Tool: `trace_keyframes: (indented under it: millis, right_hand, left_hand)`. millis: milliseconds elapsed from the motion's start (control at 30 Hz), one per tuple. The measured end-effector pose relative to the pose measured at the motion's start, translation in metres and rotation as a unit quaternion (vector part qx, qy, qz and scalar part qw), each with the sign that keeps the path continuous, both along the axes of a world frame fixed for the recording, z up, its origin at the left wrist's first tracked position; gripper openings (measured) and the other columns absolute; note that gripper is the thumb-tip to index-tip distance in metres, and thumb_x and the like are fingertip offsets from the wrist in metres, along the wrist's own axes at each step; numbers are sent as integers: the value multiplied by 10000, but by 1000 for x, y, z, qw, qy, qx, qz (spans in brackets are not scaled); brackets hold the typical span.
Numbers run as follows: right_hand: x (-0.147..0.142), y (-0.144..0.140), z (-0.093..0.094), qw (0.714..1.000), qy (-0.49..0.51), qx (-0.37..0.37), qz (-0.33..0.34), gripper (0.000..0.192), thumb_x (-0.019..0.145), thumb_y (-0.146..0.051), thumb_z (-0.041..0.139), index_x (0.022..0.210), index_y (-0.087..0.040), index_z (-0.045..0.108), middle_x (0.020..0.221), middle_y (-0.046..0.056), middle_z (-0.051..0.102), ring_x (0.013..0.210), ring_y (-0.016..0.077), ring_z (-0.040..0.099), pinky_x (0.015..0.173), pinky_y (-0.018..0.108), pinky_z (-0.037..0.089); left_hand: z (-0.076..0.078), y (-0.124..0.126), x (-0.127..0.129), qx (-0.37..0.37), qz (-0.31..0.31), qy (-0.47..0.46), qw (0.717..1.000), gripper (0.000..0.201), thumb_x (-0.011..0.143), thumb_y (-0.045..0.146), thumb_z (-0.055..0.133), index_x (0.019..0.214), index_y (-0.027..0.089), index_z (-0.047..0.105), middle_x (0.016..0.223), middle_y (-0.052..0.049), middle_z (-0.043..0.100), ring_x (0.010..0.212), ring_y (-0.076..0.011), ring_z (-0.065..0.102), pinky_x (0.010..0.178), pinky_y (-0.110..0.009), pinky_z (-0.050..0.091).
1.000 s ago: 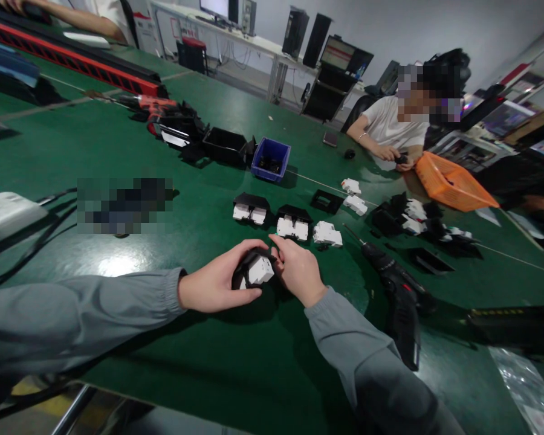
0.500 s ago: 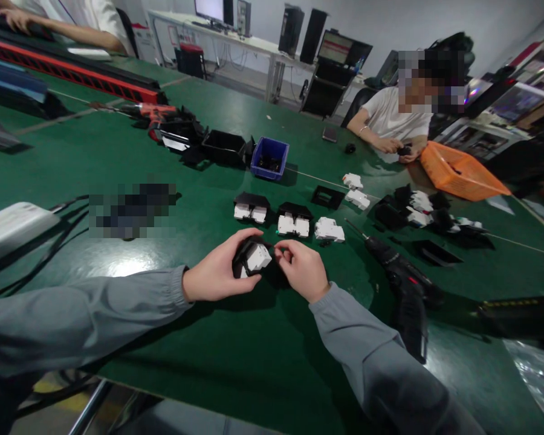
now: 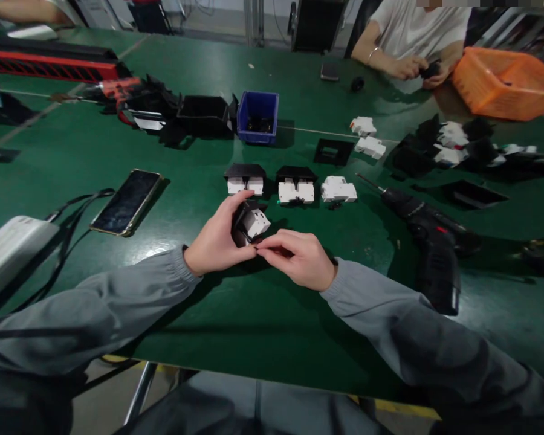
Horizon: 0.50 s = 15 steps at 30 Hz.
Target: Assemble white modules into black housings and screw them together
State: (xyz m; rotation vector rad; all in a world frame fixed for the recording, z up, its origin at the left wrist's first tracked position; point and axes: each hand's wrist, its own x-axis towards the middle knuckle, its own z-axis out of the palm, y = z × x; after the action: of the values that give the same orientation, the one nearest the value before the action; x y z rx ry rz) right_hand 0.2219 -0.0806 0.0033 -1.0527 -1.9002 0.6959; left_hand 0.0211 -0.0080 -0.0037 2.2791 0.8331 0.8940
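Observation:
In my left hand [image 3: 217, 235] is a black plastic housing [image 3: 239, 219] with a white circuit breaker [image 3: 256, 223] in it, tilted above the table. My right hand [image 3: 299, 257] meets its lower edge near my left thumb, thumb and forefinger pinched together. Whatever lies between those fingertips is too small to make out. Just beyond my hands stand two black housings with white breakers, one on the left [image 3: 245, 179] and one in the middle [image 3: 296, 184]. To their right lies a loose white breaker [image 3: 339, 190].
A black power drill [image 3: 428, 232] lies at right, its bit pointing inward. Farther back are a blue bin [image 3: 257, 118] and a black bin [image 3: 204, 115]. A phone [image 3: 127, 202] and a white power strip [image 3: 13, 257] with cables lie left. Across the table, a person works beside an orange basket [image 3: 510, 84].
My right hand has come in to the lower edge of the held housing, near my left thumb. The view has tipped downward and levelled.

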Motion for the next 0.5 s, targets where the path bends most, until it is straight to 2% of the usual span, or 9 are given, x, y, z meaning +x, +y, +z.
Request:
trace_keyframes:
  millis: [200,333,500]
  right_hand:
    - [0,2,0,1000,20,-11,-4,125,929,-280,601,930,-216,707,837,17,696,681,138,611,657,282,489]
    - [-1,2,-1,997,21,-61,-33,118,894,-311,645,858,-207,686,770,0,681,642,127,587,620,263,451]
    - [-2,3,-2,991,-23,-106,-80,354,863,-424,671,618,-182,593,564,-30,581,518,94,496,531,246,339]
  left_hand:
    - [1,-2,1,19,-5,22,1000,954,655,241,772,1478,213,290,1410,-134,457,1285,-319,490,1099,-459,420]
    - [2,-4,4,31,0,42,999,948,655,233,753,1478,214,283,1391,-131,461,1253,-307,507,1073,-447,442]
    - [3,-7,8,43,15,48,998,917,673,248,742,1469,205,288,1377,-135,467,1245,-300,510,1063,-449,447]
